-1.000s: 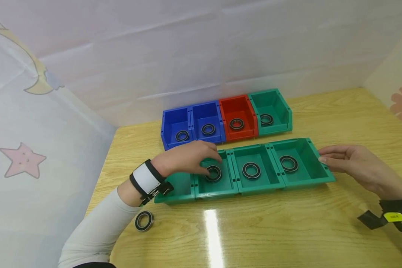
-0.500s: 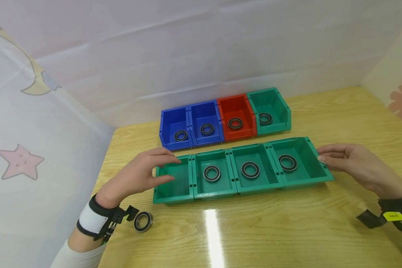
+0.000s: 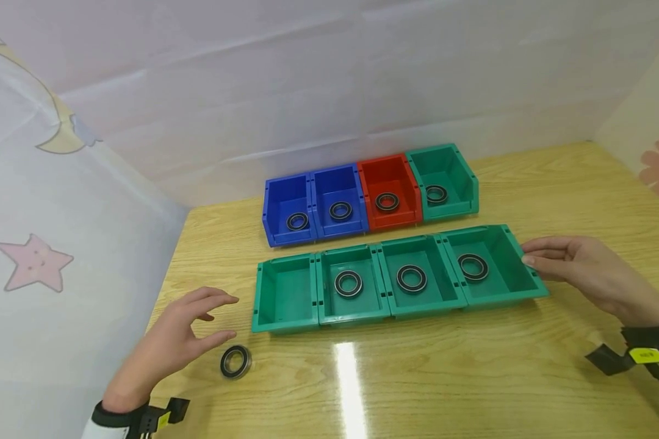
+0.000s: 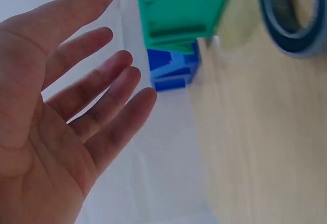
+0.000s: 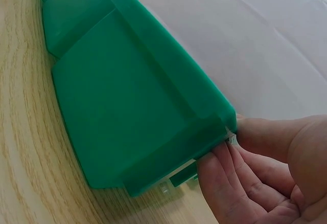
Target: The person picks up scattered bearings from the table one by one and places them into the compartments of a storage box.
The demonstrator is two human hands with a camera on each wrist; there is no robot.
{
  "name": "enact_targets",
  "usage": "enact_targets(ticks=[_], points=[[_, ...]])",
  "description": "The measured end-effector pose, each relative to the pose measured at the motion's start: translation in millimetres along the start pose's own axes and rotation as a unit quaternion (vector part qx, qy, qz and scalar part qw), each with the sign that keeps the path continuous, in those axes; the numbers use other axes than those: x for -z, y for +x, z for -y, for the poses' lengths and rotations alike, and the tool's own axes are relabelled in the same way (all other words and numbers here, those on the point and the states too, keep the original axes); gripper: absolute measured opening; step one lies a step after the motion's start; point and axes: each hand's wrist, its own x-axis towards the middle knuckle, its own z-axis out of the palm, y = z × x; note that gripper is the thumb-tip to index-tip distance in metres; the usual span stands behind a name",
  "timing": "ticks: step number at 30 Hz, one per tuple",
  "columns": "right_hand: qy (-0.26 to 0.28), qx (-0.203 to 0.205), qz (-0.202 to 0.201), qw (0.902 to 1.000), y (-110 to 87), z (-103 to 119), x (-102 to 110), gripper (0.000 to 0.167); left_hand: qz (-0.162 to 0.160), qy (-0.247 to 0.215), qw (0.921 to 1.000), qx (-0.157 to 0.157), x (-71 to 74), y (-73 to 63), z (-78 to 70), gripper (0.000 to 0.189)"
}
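My left hand (image 3: 172,335) hovers over the table at the left, thumb and fingers spread apart with nothing between them. Just right of its thumb, a loose ball bearing (image 3: 223,367) lies on the wood; the left wrist view shows part of this bearing (image 4: 286,35) at the upper right. The front row is several joined green bins. Its leftmost bin (image 3: 288,296) holds nothing, while bearings lie in the second (image 3: 337,291), the third (image 3: 401,286) and the rightmost. My right hand (image 3: 587,271) pinches the side wall of the rightmost green bin (image 5: 122,96) between thumb and fingers.
Behind stands a second row: two blue bins (image 3: 285,195), a red bin (image 3: 384,177) and a green bin (image 3: 442,171), with a bearing in each. A pale cloth wall (image 3: 307,91) rises behind the wooden table (image 3: 445,372).
My left hand has drawn back from over the second green bin, moving left and toward me to beside the loose bearing. My right hand stays at the bin's right end.
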Motion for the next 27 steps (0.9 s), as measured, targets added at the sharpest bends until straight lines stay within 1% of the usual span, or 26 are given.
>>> enact_targets(ticks=[5, 8, 10, 14, 16, 18, 23, 27], points=[[0.005, -0.002, 0.0, 1.0, 0.2, -2, 0, 0.03, 0.035, -0.014, 0.9982, 0.047, -12.5, -11.9, 8.6, 0.054], [0.002, -0.003, 0.001, 1.0, 0.1, -2, 0, 0.032, 0.055, -0.002, 0.9947, 0.087, -16.9, -15.8, 8.8, 0.058], [0.001, -0.001, 0.001, 1.0, 0.4, -1, 0, 0.032, 0.064, 0.008, 0.9921, 0.108, -18.8, -17.2, 8.1, 0.061], [0.004, 0.009, -0.001, 1.0, 1.1, -2, 0, 0.028, 0.086, 0.018, 0.9868, 0.136, -23.5, -19.4, 8.1, 0.064], [0.006, 0.013, -0.002, 0.9999, 1.5, -2, 0, 0.026, 0.098, 0.02, 0.9844, 0.145, -25.9, -20.4, 8.5, 0.066], [0.008, 0.016, -0.002, 0.9998, 1.6, -2, 0, 0.026, 0.103, 0.023, 0.9832, 0.149, -28.0, -21.1, 8.9, 0.068], [0.014, 0.015, -0.004, 0.9998, 1.5, -3, 0, 0.024, 0.104, 0.031, 0.983, 0.148, -31.8, -23.7, 8.4, 0.068], [0.014, 0.013, -0.006, 0.9998, 1.1, -3, 0, 0.024, 0.105, 0.025, 0.9836, 0.144, -36.4, -24.9, 8.8, 0.066]])
